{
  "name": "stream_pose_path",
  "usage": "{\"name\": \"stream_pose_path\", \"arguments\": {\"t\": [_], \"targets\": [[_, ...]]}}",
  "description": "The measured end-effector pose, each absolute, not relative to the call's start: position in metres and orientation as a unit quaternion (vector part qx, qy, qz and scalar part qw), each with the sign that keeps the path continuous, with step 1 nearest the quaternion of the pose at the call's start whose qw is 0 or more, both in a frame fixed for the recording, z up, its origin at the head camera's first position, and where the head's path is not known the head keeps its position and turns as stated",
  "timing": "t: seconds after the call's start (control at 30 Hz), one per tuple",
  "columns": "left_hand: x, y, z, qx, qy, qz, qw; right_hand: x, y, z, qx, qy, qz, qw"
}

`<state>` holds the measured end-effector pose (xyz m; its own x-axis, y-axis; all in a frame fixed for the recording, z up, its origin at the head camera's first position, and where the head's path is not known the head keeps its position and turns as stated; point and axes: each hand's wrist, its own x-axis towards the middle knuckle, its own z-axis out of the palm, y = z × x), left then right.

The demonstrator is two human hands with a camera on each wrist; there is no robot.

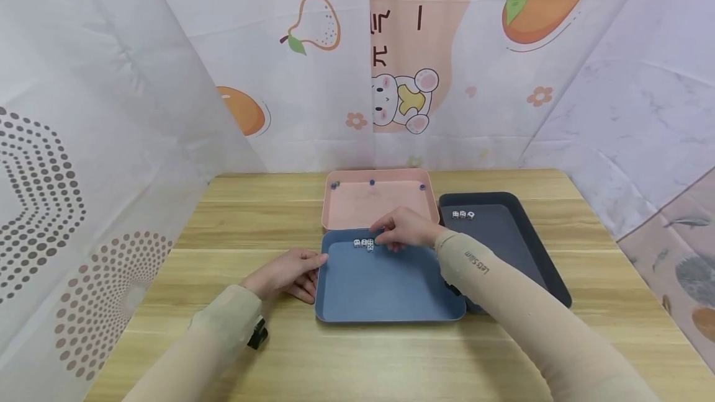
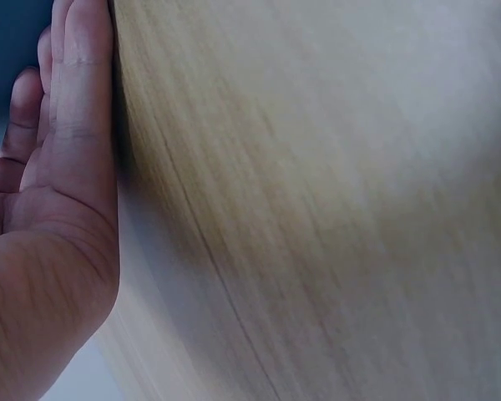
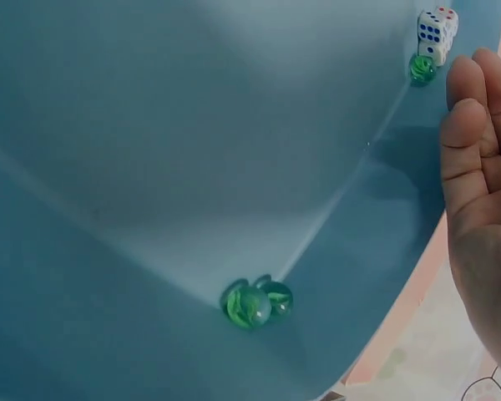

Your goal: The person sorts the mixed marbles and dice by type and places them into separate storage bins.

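Observation:
My left hand (image 1: 293, 273) holds the left side of the blue tray (image 1: 391, 296), its thumb at the rim and its fingers against the outer wall. In the left wrist view the fingers lie low beside the tray, near the wooden tabletop. My right hand (image 1: 409, 228) hovers over the tray's far edge, fingers loosely bent with nothing seen between them. Just beside its fingertips are a green marble (image 3: 422, 69) and white dice (image 3: 432, 32) along the far wall. Two more glass marbles (image 3: 246, 306) sit in a corner of the tray, in the right wrist view.
Behind the blue tray stands a pink tray (image 1: 385, 206) with several small marbles by its far wall. To the right, a dark tray (image 1: 503, 234) holds three dice (image 1: 462, 214) at its far left. All three trays rest on a wooden table (image 1: 262, 216) before hung cloth.

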<state>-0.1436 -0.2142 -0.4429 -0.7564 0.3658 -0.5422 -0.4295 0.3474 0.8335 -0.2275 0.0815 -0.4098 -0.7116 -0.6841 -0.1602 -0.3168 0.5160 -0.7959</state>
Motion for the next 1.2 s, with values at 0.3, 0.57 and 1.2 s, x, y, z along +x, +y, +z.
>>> {"name": "stream_pose_path", "arguments": {"t": [0.3,0.57,1.2], "targets": [[-0.143,-0.214,-0.445,-0.021,0.737,0.580,0.346,-0.227,0.079,-0.415,-0.297,0.839,-0.385,0.242],[-0.143,-0.215,-0.445,-0.018,0.736,0.581,0.347,-0.225,0.078,-0.417,-0.301,0.844,-0.371,0.242],[-0.142,-0.213,-0.441,-0.021,0.740,0.575,0.349,-0.223,0.078,-0.425,-0.301,0.859,-0.333,0.248]]}}
